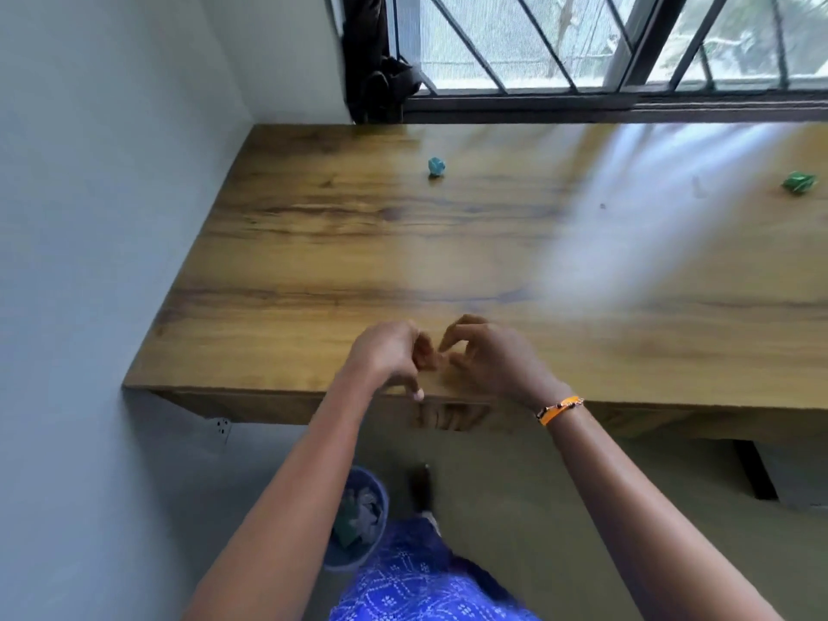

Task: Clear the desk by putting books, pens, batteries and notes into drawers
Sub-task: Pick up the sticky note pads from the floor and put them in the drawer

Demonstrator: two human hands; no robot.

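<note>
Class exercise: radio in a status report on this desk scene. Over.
Left hand and right hand together at desk front edge, fingers curled; grip unclear. Blue wad and green wad remain. Nothing blocking.

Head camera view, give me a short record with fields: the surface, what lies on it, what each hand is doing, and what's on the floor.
surface: brown wood-grain desk under a barred window
on desk: crumpled blue paper ball far centre; crumpled green paper ball far right
left hand: fingers curled, near front edge; contents too blurred to tell
right hand: fingers curled, meeting the left; orange wristband
floor: blue bin holding scraps, below the desk
</note>
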